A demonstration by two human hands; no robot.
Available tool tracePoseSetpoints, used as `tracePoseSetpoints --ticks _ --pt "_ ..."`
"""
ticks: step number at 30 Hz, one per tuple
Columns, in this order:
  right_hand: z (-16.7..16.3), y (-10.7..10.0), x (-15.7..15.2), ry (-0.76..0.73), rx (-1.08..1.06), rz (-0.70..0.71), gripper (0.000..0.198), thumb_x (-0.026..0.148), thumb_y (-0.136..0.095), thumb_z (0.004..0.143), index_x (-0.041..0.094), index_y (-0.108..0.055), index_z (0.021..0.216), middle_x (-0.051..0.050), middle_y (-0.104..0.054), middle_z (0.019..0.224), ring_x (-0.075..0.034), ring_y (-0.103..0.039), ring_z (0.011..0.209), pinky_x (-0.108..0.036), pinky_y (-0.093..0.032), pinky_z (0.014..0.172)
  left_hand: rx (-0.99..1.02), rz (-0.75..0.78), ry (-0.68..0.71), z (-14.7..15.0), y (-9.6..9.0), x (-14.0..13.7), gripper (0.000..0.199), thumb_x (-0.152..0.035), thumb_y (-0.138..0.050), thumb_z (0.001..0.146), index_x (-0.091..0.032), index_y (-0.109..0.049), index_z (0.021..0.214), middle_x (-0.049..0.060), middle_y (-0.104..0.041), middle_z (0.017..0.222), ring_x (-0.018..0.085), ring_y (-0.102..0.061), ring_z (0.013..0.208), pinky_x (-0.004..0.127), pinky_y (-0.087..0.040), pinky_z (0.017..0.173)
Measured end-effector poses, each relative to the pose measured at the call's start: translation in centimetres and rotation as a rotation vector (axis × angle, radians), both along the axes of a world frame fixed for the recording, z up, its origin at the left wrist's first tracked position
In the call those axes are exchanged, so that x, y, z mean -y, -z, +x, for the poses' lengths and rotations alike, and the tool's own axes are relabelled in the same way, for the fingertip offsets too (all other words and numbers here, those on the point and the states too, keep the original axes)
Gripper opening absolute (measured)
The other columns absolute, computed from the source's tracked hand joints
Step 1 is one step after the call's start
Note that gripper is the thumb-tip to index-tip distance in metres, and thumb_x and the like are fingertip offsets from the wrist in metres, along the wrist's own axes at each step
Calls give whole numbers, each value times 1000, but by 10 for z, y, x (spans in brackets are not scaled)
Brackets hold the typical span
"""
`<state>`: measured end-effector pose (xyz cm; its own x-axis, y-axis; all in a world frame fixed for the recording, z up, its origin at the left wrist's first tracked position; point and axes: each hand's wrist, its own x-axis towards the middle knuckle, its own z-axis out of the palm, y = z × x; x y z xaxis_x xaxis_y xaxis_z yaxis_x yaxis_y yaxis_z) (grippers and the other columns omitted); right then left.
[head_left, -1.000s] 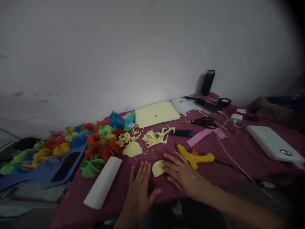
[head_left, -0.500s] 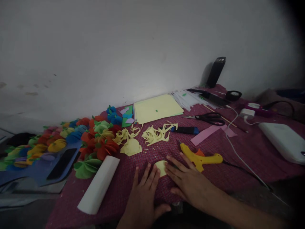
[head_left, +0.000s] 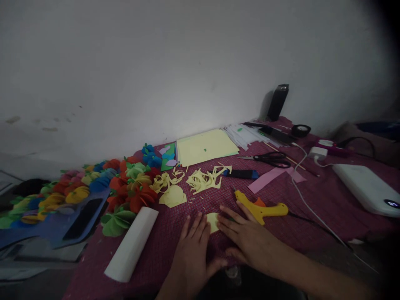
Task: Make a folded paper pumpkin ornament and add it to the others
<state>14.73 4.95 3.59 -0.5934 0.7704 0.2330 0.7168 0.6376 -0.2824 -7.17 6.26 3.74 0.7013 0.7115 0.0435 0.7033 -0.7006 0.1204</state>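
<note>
Yellow paper piece: small one (head_left: 213,223), bottom center of the frame, lying on the maroon cloth (head_left: 165,237) between the two hands, partly covered by fingers on both sides.
Left hand: palm down (head_left: 193,250), coming up from the bottom edge; fingers pretty straight, only slightly apart, tips at the paper's left edge. Thumb sticks out toward the right. Not pinching anything.
Right hand: also palm down (head_left: 245,233), forearm slanting in from lower right; fingers stretched toward upper left with small gaps, tips at the paper's right edge, thumb out below. No grip here either, just flat-ish contact.
Glue gun: yellow (head_left: 262,208), just beside the right hand, nozzle toward upper left.
Yellow scraps: curly pile (head_left: 204,180), mid-frame above the hands.
White roll: lower left (head_left: 133,246), lying at a slant.
Paper pumpkins: colorful bunch (head_left: 140,196), left side.
Scissors: black handles (head_left: 270,159), right of center.
</note>
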Motion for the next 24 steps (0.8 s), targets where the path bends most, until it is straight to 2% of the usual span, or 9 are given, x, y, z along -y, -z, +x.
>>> tracePoseSetpoints --ticks 2,7,14,19,22,24 --pt "0 -1 -1 2 -6 9 53 45 -52 86 18 -47 130 -7 -55 130 -28 -29 133 -56 -11 110 23 0 3 5 1 -1 74 -66 -36 82 -14 -39 134 10 -35 145 27 -25 135 50 -20 111" --pt "-2 -3 -2 -25 21 -29 53 40 -52 86 16 -43 133 -9 -53 133 -27 -29 134 -54 -9 110 31 -57 48 10 8 -1 87 -70 -38 78 -15 -18 143 8 -25 149 24 -19 137 47 -17 113" --pt "2 -10 -3 -37 17 11 52 39 -52 86 18 -44 132 -7 -53 132 -27 -31 132 -54 -11 110 24 -96 38 9 6 0 90 -72 -38 75 -15 -21 143 8 -24 149 24 -18 138 47 -17 113" --pt "27 -23 -1 188 -18 169 39 28 -51 87 23 -50 126 -5 -51 135 -28 -29 133 -58 -18 105 9 -66 1 20 3 -1 91 -73 -37 76 -15 -17 144 9 -19 150 25 -14 138 47 -16 113" --pt "55 -21 4 290 -24 215 36 23 -49 88 24 -52 123 -5 -54 131 -25 -37 128 -54 -24 105 11 -67 -16 25 7 -2 94 -73 -39 74 -13 -20 143 12 -20 150 26 -16 138 45 -22 112" --pt "74 -15 8 317 -7 198 36 22 -49 87 24 -52 123 -6 -55 130 -24 -40 126 -53 -25 105 9 -69 -14 26 10 -3 97 -74 -40 73 -10 -22 142 14 -22 149 27 -17 137 45 -25 110"
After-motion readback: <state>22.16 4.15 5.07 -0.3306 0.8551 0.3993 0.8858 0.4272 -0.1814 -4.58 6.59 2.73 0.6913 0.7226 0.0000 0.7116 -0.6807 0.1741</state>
